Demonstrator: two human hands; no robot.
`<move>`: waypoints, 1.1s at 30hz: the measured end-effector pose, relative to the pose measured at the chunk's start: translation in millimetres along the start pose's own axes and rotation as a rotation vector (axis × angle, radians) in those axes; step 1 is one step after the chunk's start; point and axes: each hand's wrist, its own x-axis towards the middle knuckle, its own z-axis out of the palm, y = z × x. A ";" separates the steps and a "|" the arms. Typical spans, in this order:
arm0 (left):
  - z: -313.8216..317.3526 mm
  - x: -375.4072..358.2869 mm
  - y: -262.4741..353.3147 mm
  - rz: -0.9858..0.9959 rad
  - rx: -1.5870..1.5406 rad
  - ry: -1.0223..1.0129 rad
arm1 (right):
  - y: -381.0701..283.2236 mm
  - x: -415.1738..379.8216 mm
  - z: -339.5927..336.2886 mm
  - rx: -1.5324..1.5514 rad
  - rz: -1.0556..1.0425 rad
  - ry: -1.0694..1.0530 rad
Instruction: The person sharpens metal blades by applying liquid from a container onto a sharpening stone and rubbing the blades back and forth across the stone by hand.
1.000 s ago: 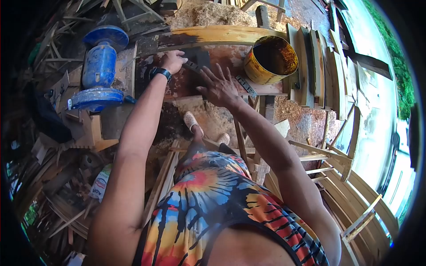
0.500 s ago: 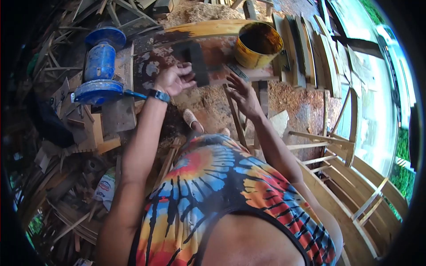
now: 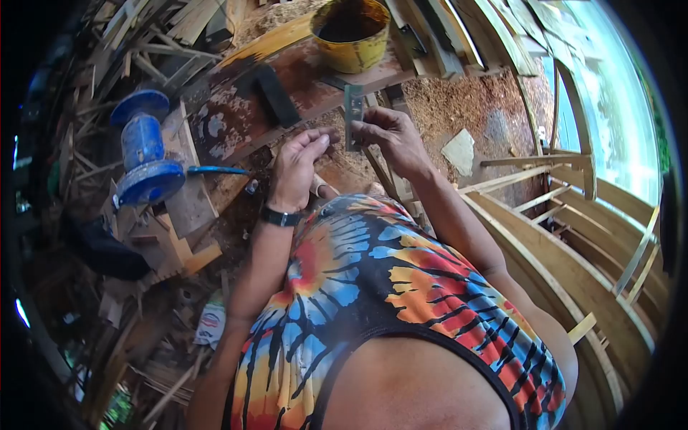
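Note:
My right hand (image 3: 393, 142) pinches a narrow flat metal blade (image 3: 353, 118) with holes in it, held upright above the near edge of the bench. Close by on the left is my left hand (image 3: 304, 161), its fingers curled together and the thumb laid along them; I see nothing in it. It does not touch the blade. Beyond it, a dark rectangular block (image 3: 276, 97) lies on the stained wooden bench (image 3: 226, 118). A yellow bucket (image 3: 349, 54) with dark contents stands on the bench behind the blade.
A blue bench grinder (image 3: 147, 147) stands at the left, with a blue rod (image 3: 217, 170) sticking out towards my left wrist. Boards (image 3: 430, 36) lean at the back right. A wooden slatted frame (image 3: 573, 236) fills the right side. Sawdust and a pale flat scrap (image 3: 459, 152) lie on the floor.
My right hand, open over the blade before, now grips it and has lifted it off the bench. My left hand has come nearer and its fingers have closed. The view has shifted.

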 end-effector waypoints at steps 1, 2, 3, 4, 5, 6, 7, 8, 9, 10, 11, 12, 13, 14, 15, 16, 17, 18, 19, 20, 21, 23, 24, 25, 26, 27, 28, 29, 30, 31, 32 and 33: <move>3.2 -2.1 -0.5 0.066 0.037 -0.034 | -2.2 -5.9 -1.1 -0.011 0.052 0.015; 9.1 -4.0 -1.3 0.075 0.012 -0.062 | -3.7 -12.0 -0.2 -0.025 0.046 0.018; 17.7 -5.4 0.8 0.080 -0.036 -0.056 | -0.8 -15.0 -2.6 -0.075 0.059 0.015; 26.8 -7.4 3.4 0.086 -0.086 -0.045 | 3.9 -17.4 -5.3 -0.127 0.073 0.007; 31.5 -9.3 5.1 0.092 -0.136 -0.033 | 8.4 -19.4 -7.5 -0.178 0.087 -0.002; 32.1 -9.1 6.4 0.058 -0.173 -0.064 | 10.3 -20.9 -8.8 -0.210 0.085 -0.005; 31.9 -7.4 8.0 0.025 -0.211 -0.094 | 10.4 -23.3 -9.3 -0.216 0.084 0.005; 31.7 -6.8 9.8 -0.008 -0.249 -0.125 | 8.3 -26.1 -8.9 -0.222 0.082 0.015; 32.2 -7.6 12.4 -0.032 -0.273 -0.134 | 6.9 -28.6 -9.0 -0.229 0.080 0.026; 33.1 -8.0 15.6 -0.056 -0.298 -0.144 | 6.6 -30.5 -9.8 -0.223 0.082 0.031; 34.8 -7.8 18.2 -0.079 -0.324 -0.155 | 5.9 -31.8 -11.3 -0.219 0.084 0.036; 36.0 -7.6 20.0 -0.070 -0.307 -0.165 | 5.4 -32.0 -12.6 -0.216 0.086 0.041; 37.6 -8.7 21.4 -0.062 -0.290 -0.175 | 4.5 -32.5 -13.8 -0.228 0.080 0.046; 38.8 -9.7 22.1 -0.055 -0.274 -0.183 | 3.7 -33.2 -14.6 -0.239 0.075 0.050; 40.0 -10.1 22.5 -0.058 -0.277 -0.177 | 3.1 -33.8 -15.2 -0.250 0.071 0.055; 41.9 -9.9 22.6 -0.060 -0.281 -0.171 | 3.0 -33.8 -16.4 -0.253 0.079 0.056; 43.3 -9.3 22.8 -0.062 -0.286 -0.165 | 3.5 -33.6 -17.7 -0.257 0.086 0.056; 43.7 -8.9 22.6 -0.064 -0.286 -0.164 | 4.3 -33.8 -18.6 -0.260 0.094 0.057; 43.7 -8.3 22.2 -0.065 -0.285 -0.164 | 4.9 -33.9 -19.3 -0.264 0.097 0.058; 43.7 -7.5 22.6 -0.065 -0.284 -0.163 | 5.3 -33.8 -19.7 -0.268 0.098 0.059; 45.1 -8.6 25.2 -0.061 -0.279 -0.168 | 5.1 -33.9 -19.6 -0.272 0.100 0.059; 49.3 -12.6 32.2 -0.051 -0.271 -0.176 | 1.4 -35.3 -18.2 -0.285 0.123 0.051; 49.1 -12.7 32.9 -0.052 -0.275 -0.173 | -0.2 -35.7 -17.7 -0.292 0.134 0.047; 48.9 -12.7 33.4 -0.053 -0.280 -0.170 | 0.3 -35.7 -17.7 -0.293 0.134 0.041; 48.4 -12.6 34.0 -0.054 -0.284 -0.168 | 2.7 -35.3 -18.0 -0.295 0.134 0.035; 47.8 -12.6 35.1 -0.058 -0.288 -0.172 | 5.0 -34.7 -18.5 -0.296 0.134 0.028; 46.9 -12.9 36.3 -0.063 -0.292 -0.177 | 7.7 -34.0 -19.2 -0.290 0.139 0.025; 46.6 -13.2 37.5 -0.069 -0.295 -0.182 | 10.6 -33.5 -20.0 -0.284 0.144 0.023; 47.0 -14.3 39.0 -0.066 -0.296 -0.179 | 11.3 -33.2 -20.2 -0.277 0.150 0.021; 47.8 -15.7 40.8 -0.064 -0.296 -0.176 | 10.3 -33.3 -20.4 -0.274 0.155 0.015; 48.3 -16.5 42.0 -0.062 -0.295 -0.175 | 7.8 -34.2 -20.0 -0.271 0.161 0.011; 46.9 -15.8 41.3 -0.059 -0.305 -0.182 | 6.4 -34.8 -19.5 -0.269 0.166 0.006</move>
